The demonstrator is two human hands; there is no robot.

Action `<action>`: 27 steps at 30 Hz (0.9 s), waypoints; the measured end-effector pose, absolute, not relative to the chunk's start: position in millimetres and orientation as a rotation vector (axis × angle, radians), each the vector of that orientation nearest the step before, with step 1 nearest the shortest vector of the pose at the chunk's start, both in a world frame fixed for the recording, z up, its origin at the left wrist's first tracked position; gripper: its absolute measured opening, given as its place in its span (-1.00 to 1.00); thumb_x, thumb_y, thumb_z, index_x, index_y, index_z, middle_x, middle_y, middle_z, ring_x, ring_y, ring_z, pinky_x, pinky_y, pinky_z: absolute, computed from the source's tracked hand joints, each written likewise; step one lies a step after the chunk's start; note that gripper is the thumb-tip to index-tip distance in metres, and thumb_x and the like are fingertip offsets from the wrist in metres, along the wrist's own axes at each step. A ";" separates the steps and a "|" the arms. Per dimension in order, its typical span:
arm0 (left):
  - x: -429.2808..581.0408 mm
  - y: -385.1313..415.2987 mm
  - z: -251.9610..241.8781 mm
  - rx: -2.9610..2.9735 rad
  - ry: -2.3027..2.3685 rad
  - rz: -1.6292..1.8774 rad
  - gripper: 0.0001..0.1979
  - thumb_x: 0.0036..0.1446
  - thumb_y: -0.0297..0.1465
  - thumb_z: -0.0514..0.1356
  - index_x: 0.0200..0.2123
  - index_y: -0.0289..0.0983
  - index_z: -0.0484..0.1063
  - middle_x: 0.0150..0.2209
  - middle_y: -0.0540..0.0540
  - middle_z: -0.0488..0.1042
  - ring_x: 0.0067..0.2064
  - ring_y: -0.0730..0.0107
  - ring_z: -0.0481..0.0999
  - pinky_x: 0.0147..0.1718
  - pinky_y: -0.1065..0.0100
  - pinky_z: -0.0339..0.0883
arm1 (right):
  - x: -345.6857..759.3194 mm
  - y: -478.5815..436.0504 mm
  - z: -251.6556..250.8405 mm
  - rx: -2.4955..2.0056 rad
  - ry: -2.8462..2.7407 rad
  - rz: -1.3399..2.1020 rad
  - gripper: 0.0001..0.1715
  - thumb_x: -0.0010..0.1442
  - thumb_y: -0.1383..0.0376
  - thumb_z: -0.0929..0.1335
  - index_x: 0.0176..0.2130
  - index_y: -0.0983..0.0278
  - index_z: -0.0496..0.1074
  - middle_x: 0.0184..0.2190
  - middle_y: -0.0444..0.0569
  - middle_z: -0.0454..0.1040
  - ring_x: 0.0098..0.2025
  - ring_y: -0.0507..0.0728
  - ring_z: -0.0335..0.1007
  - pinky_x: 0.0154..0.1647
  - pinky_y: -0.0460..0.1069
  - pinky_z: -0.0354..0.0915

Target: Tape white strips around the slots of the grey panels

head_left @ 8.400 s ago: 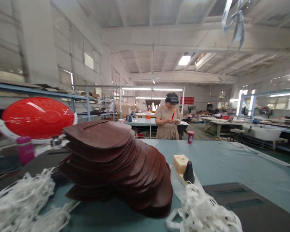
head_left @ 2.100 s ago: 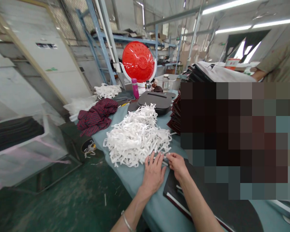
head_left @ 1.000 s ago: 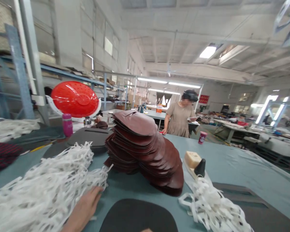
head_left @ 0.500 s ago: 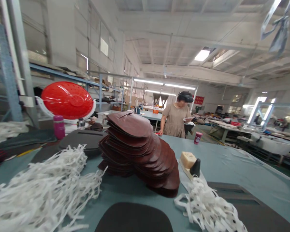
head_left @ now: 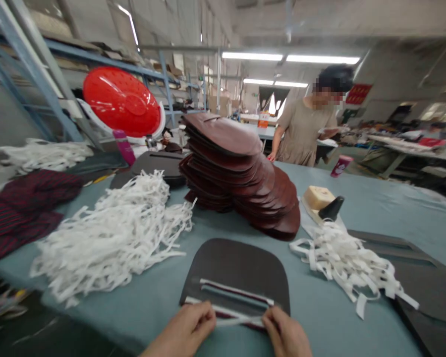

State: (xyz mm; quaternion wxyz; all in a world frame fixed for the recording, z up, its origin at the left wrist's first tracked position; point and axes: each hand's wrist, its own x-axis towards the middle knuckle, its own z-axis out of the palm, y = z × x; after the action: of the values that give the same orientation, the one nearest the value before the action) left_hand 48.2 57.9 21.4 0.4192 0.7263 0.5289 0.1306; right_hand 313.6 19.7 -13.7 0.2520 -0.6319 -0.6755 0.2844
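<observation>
Near the table's front edge lies a dark panel [head_left: 240,263] with rounded corners and two long slots. A white strip edges the upper slot. My left hand [head_left: 193,325] pinches one end of a white strip [head_left: 240,321] over the lower slot. The other end is between the closed fingers of my right hand [head_left: 284,329]. Dark red shows under this strip. Behind the panel stands a leaning stack of dark brown leather pieces [head_left: 238,173].
Piles of white strips lie left [head_left: 111,238] and right [head_left: 345,258]. A yellowish block [head_left: 317,197] and black cone [head_left: 331,208] sit right of the stack. Striped cloth [head_left: 26,208], a purple bottle [head_left: 124,147] and a red basin [head_left: 122,101] are left. A person [head_left: 301,129] stands beyond.
The view has tilted down and turned, so the table appears higher. Both my hands now show, holding the white strip, and more of the near dark panel is visible.
</observation>
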 end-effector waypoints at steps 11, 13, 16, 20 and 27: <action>17.8 45.9 14.8 1.700 1.618 0.528 -0.79 0.19 -0.33 0.03 -0.40 -0.25 0.40 -0.41 -0.01 0.49 -0.34 0.39 0.44 -0.34 0.44 0.18 | 293.2 2.3 -23.5 -1.790 -1.768 0.784 -0.61 0.22 -0.02 0.18 -0.36 0.15 0.41 -0.47 -0.12 0.50 -0.44 0.09 0.44 -0.42 -0.07 0.25; 16.1 50.1 17.1 1.718 1.613 0.555 -0.76 0.21 -0.33 0.00 -0.39 -0.25 0.42 -0.39 -0.01 0.50 -0.34 0.40 0.45 -0.34 0.45 0.19 | 291.7 5.6 -21.4 -1.763 -1.755 0.801 -0.61 0.21 -0.02 0.19 -0.35 0.15 0.42 -0.46 -0.12 0.51 -0.43 0.08 0.44 -0.40 -0.08 0.27; 16.4 59.9 19.9 1.766 1.653 0.559 -0.77 0.21 -0.34 0.01 -0.36 -0.24 0.44 -0.38 -0.02 0.51 -0.33 0.42 0.45 -0.34 0.45 0.19 | 295.7 13.1 -19.9 -1.781 -1.741 0.804 -0.61 0.18 -0.03 0.19 -0.30 0.14 0.44 -0.40 -0.12 0.53 -0.38 0.09 0.46 -0.35 -0.08 0.28; 19.3 75.2 15.9 1.780 1.762 0.540 -0.85 0.12 -0.33 0.12 -0.40 -0.25 0.45 -0.45 -0.02 0.49 -0.39 0.40 0.43 -0.40 0.44 0.15 | 304.8 22.9 -21.6 -2.012 -1.668 0.820 -0.55 0.13 -0.10 0.19 -0.34 0.12 0.43 -0.47 -0.13 0.51 -0.44 0.12 0.44 -0.40 -0.05 0.25; 17.3 94.6 8.8 1.807 1.765 0.495 -0.84 0.12 -0.41 0.08 -0.42 -0.22 0.47 -0.43 -0.01 0.51 -0.39 0.43 0.44 -0.39 0.44 0.15 | 306.8 26.6 -22.9 -2.199 -1.699 0.859 -0.53 0.13 -0.14 0.14 -0.33 0.07 0.39 -0.45 -0.17 0.52 -0.39 0.13 0.47 -0.44 -0.06 0.20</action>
State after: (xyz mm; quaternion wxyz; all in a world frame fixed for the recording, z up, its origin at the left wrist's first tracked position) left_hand 17.3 94.6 8.8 0.2797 0.6740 0.6583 0.1847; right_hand 306.8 26.6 -22.9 0.1163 -0.7509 -0.5801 0.2935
